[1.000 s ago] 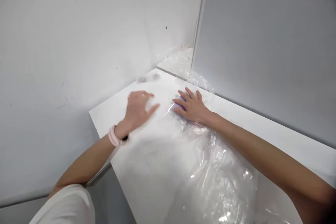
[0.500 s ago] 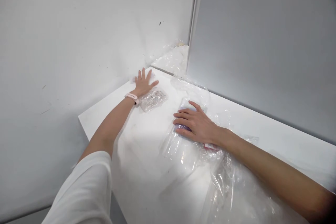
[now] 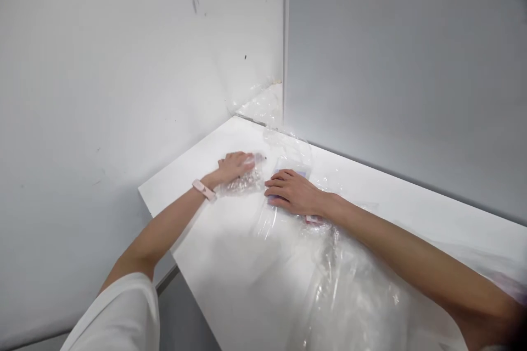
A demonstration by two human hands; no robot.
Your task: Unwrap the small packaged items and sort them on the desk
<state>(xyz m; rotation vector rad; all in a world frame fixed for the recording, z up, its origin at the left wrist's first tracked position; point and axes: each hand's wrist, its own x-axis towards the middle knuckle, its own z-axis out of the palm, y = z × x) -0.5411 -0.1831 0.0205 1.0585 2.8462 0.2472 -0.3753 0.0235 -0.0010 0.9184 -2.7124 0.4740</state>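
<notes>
My left hand (image 3: 236,165), with a pale band at the wrist, lies over a small crinkled clear plastic packet (image 3: 247,182). Its fingers point to the right and look stretched out, though motion smears them a little. Flat on a clear plastic bag (image 3: 267,225) rests my right hand (image 3: 294,192), fingers extended. Blue-purple patches show under and beside those fingers; what they belong to is mostly covered. A red-and-white printed piece (image 3: 315,220) peeks out below the right wrist, among the clear film.
The white tabletop (image 3: 197,164) runs into a corner between a scuffed white wall (image 3: 123,66) and a grey panel (image 3: 391,66). Loose clear film (image 3: 288,142) lies along the back edge. More crumpled plastic (image 3: 349,285) spreads under the right forearm.
My left hand has drawn back from the table's far corner onto the crinkled packet, its fingers less spread. My right hand stays on the bag, fingers closer together. The view has shifted slightly.
</notes>
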